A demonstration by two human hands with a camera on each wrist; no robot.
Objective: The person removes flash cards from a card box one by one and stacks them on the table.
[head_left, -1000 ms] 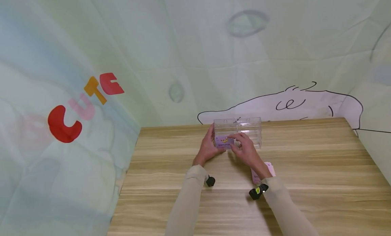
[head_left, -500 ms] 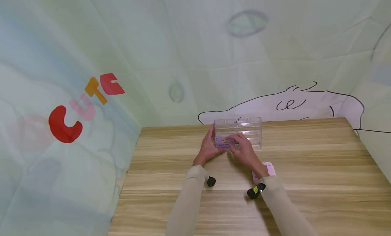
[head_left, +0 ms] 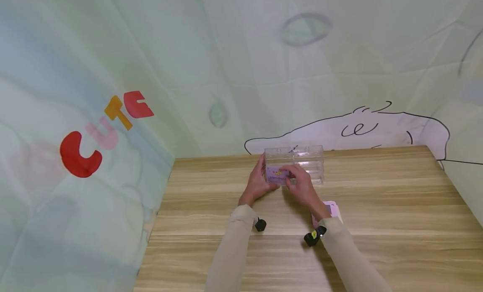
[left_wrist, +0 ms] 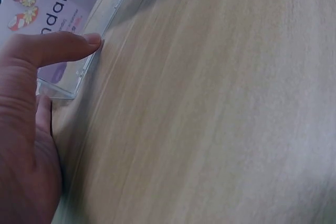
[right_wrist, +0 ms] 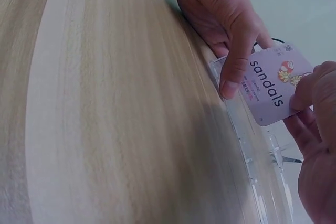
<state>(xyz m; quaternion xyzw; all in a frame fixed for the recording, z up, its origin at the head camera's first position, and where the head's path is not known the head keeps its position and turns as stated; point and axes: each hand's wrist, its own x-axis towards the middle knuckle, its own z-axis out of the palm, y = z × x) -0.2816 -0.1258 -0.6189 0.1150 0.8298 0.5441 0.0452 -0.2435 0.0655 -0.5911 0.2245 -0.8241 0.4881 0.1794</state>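
A clear plastic box [head_left: 310,155] with compartments stands near the table's back edge. My left hand [head_left: 258,183] grips its left end, the thumb lying along the front edge. My right hand [head_left: 304,188] pinches a pale purple flash card [head_left: 274,174] by its right side, between thumb and fingers. "Sandals" and a pair of patterned sandals are printed on the card [right_wrist: 268,85], as the right wrist view shows. The card is tilted at the opening of the left compartment, close to the left thumb. How deep its hidden edge sits in the box I cannot tell.
A few pink-purple cards [head_left: 334,208] lie on the wooden table [head_left: 396,225], partly covered by the right wrist. Behind the table hangs a printed cloth [head_left: 226,74]. Small black cameras [head_left: 260,224] are worn on the wrists.
The card has shifted slightly and changed its tilt at the left compartment. My right wrist has moved a little to the left. The left hand and the box have stayed in place.
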